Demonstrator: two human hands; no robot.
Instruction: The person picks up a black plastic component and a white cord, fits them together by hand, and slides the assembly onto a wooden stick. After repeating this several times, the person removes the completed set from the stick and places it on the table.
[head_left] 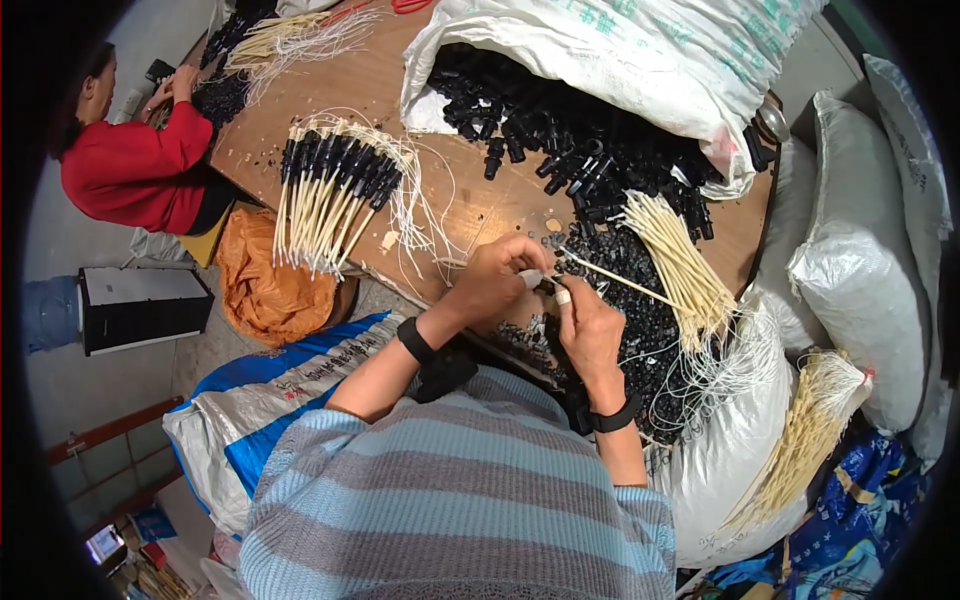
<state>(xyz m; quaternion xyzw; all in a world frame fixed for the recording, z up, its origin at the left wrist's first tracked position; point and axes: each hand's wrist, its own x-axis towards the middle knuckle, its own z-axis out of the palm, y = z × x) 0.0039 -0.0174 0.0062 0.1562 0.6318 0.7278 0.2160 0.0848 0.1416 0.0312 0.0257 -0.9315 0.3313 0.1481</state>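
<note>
My left hand (496,278) and my right hand (593,335) meet at the table edge, thumbs and fingertips pinched together. Between them is something small and dark, too small to name; white tape wraps some fingertips. Just past my right hand, a single cream rod (620,277) with a pale tip lies slantwise over small black pieces (640,345). To its right rests a bundle of cream rods (685,265) with white threads trailing off. Left of my hands lies a row of cream rods with black sleeves (335,190), their loose white strings (415,205) spread beside them.
A white woven sack (640,60) spills black plastic fittings (520,120) onto the brown table (470,190). Full sacks (860,200) stand at right, near another rod bundle (800,450). A person in red (140,165) works at far left, by an orange sack (265,280).
</note>
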